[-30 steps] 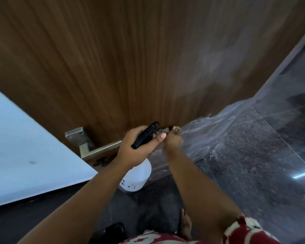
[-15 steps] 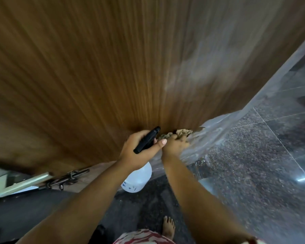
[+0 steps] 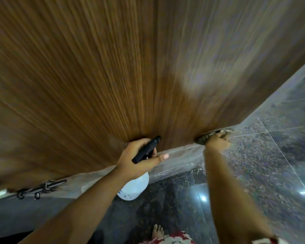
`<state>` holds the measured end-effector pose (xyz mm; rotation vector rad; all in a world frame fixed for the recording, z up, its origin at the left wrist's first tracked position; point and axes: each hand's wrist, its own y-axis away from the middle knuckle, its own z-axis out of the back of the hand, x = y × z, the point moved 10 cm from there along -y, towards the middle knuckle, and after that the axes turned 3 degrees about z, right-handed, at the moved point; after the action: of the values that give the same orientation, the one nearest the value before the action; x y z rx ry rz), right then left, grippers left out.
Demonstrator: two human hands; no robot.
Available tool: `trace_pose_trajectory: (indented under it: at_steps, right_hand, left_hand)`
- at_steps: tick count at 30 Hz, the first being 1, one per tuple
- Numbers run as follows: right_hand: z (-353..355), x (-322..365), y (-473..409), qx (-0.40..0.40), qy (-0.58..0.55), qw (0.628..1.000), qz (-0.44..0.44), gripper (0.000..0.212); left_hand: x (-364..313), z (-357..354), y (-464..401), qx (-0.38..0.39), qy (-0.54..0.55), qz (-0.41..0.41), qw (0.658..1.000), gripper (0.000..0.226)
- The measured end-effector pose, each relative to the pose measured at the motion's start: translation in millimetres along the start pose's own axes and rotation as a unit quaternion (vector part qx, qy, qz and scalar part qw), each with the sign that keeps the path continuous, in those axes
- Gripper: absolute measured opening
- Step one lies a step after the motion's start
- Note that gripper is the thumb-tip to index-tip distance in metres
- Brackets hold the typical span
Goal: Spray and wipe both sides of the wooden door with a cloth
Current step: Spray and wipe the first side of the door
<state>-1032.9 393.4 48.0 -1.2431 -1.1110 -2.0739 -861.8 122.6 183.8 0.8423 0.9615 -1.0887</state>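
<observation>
The wooden door fills the upper view, brown with vertical grain and a paler hazy patch at the right. My left hand grips a spray bottle with a white body and black trigger head, held close to the door's lower part. My right hand presses a brownish patterned cloth against the door near its bottom right edge. The cloth is partly hidden under my fingers.
A dark metal latch sits on the door at lower left. Clear plastic film runs along the door's bottom edge. Polished dark granite floor tiles lie to the right. My bare foot stands below.
My right hand has slid the cloth to the right along the door's lower edge, away from my left hand. The view has moved in closer to the door; the metal handle has left the frame.
</observation>
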Motion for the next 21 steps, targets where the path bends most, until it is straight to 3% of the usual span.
trace_pose_trajectory:
  at_steps: [3, 5, 9, 14, 17, 19, 21]
  right_hand:
    - [-21, 4, 102, 0.051, 0.041, 0.989, 0.134, 0.062]
    - [-32, 1, 114, 0.071, 0.040, 0.983, 0.166, 0.060]
    - [-6, 28, 13, 0.004, 0.105, 0.983, 0.152, 0.052]
    - [7, 29, -56, 0.028, 0.089, 0.989, 0.113, 0.054]
    - [-6, 20, 22, 0.044, 0.046, 0.991, 0.120, 0.056]
    - [-19, 21, 86, 0.083, 0.051, 0.975, 0.201, 0.064]
    - [-22, 24, 101, 0.098, 0.048, 0.968, 0.228, 0.068]
  left_hand:
    - [-1, -17, -6, 0.020, -0.011, 0.004, 1.000, 0.028]
    - [-1, -28, -9, 0.032, -0.013, -0.003, 0.999, 0.025]
    - [2, -40, -7, 0.045, -0.004, 0.002, 0.999, 0.025]
    - [3, -51, 0, 0.060, 0.003, 0.000, 0.998, 0.022]
    - [5, -56, -1, 0.066, 0.005, 0.013, 0.998, 0.018]
    - [6, -58, -4, 0.069, 0.004, 0.019, 0.997, 0.016]
    - [7, -62, -7, 0.079, -0.006, 0.017, 0.997, 0.016]
